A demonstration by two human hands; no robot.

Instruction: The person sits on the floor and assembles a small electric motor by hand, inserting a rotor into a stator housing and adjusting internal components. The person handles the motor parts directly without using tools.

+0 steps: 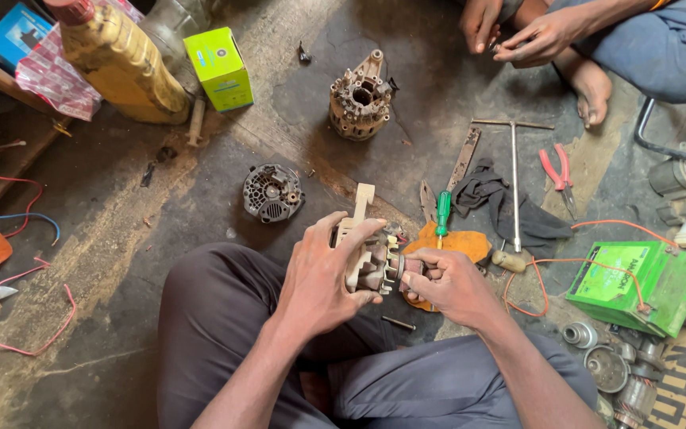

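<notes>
Both hands are clamped on a worn alternator rotor assembly [371, 262] held over the person's lap, the left hand [329, 274] wrapping its body, the right hand [448, 282] pinching its shaft end, just below the green-handled screwdriver [442, 214] on the floor.

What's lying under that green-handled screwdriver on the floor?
The green-handled screwdriver lies on an orange rag. The right hand covers the rag's lower part, so anything beneath there stays hidden.
</notes>
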